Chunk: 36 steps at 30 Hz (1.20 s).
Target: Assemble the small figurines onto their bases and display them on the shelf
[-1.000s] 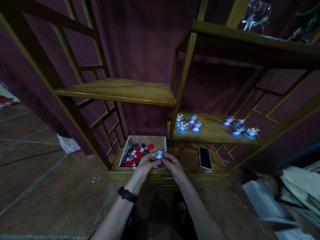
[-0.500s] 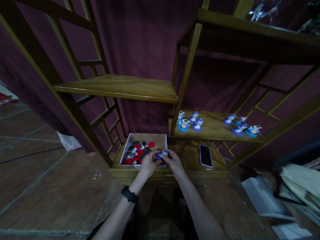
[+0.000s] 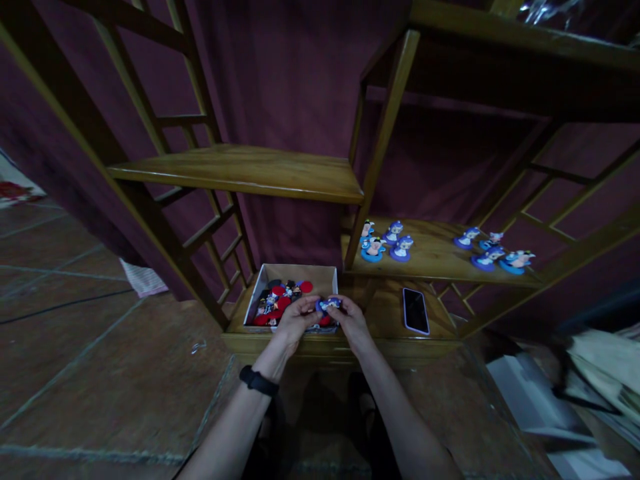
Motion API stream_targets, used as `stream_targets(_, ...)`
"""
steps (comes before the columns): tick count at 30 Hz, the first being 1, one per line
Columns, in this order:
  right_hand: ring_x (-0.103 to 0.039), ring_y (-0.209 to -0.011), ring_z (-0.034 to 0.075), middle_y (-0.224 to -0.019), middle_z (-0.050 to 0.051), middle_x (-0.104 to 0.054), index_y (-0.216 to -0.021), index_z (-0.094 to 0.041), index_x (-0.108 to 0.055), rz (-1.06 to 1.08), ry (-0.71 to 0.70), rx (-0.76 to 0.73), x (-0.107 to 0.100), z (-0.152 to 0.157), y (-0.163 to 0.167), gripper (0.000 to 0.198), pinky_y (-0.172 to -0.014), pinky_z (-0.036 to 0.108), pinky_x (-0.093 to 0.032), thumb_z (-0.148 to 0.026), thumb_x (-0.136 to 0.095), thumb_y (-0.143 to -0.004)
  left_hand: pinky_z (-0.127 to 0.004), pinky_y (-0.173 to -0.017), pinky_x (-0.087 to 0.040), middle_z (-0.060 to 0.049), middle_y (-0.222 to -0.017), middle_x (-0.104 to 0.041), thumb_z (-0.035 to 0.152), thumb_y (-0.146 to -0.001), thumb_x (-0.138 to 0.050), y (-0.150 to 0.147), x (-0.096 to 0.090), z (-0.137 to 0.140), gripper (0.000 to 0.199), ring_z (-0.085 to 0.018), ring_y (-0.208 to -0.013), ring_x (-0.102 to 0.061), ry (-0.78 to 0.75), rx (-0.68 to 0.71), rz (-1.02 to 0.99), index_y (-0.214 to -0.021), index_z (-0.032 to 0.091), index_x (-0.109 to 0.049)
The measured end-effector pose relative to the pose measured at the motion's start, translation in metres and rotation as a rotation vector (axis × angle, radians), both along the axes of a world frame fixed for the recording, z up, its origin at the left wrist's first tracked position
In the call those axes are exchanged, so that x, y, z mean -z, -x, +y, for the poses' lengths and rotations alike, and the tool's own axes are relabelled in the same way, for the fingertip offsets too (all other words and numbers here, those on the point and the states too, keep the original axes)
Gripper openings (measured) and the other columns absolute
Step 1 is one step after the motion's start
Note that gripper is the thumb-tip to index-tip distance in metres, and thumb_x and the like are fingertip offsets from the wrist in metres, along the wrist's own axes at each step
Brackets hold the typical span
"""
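Note:
Between my two hands is a small purple-and-white figurine on a purple base. My left hand grips it by the base, fingers closed. My right hand pinches its other end. Both are over the right front of an open cardboard box on the low shelf. Inside the box lies a jumbled pile of figurines with red, black and purple round bases. The shelf to the right bears purple-haired figurines and pink pig-like figurines on blue bases, standing in two groups.
A phone lies on the low wooden shelf to the right of my hands. An upright post and a higher shelf board frame the space. White boxes and a pale bag are on the floor at right.
The figurine has turned a little in my hands, its purple base now showing more on the left. The view has shifted slightly; the shelved figurines stay in their places.

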State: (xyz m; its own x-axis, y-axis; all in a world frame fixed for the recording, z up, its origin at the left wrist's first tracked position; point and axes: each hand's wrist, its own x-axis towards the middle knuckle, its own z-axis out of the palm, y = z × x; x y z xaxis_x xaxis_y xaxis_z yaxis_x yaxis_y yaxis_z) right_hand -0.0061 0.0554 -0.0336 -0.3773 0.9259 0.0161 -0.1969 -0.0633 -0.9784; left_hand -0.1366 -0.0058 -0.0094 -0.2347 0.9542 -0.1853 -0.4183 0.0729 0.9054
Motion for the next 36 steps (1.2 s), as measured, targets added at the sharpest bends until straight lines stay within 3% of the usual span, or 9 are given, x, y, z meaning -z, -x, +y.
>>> stream_targets(15, -0.056, -0.079, 0.016, -0.086, -0.001, -0.065, -0.094, -0.023, -0.065, -0.038, -0.112, -0.063, -0.007, 0.004, -0.003, 0.031, -0.076, 0.027, -0.043, -0.034, -0.068, -0.066, -0.029, -0.075, -0.051, -0.008, -0.088, -0.068, 0.006, -0.055, -0.077, 0.008, -0.002, 0.002, 0.046, -0.015, -0.076, -0.064, 0.068, 0.033, -0.135, -0.099, 0.012, -0.064)
stream_targets(27, -0.058, -0.095, 0.019, -0.101, 0.002, -0.066, -0.103, -0.024, -0.062, 0.062, -0.050, -0.018, -0.014, -0.001, 0.000, 0.042, -0.090, 0.033, -0.042, -0.038, -0.069, -0.064, -0.029, -0.078, -0.053, -0.007, -0.092, -0.067, -0.003, -0.062, -0.068, 0.006, -0.001, 0.004, 0.042, -0.015, -0.081, -0.065, 0.068, 0.027, -0.292, -0.100, 0.014, -0.062)
stream_targets(36, -0.058, -0.097, 0.020, -0.101, 0.003, -0.067, -0.100, -0.022, -0.065, 0.004, -0.013, -0.007, -0.001, -0.003, -0.001, 0.037, -0.093, 0.036, -0.041, -0.036, -0.068, -0.066, -0.028, -0.083, -0.052, -0.006, -0.086, -0.069, -0.005, -0.067, -0.062, 0.001, 0.001, 0.004, 0.031, -0.013, -0.079, -0.066, 0.093, -0.034, -0.417, -0.093, 0.012, -0.064)
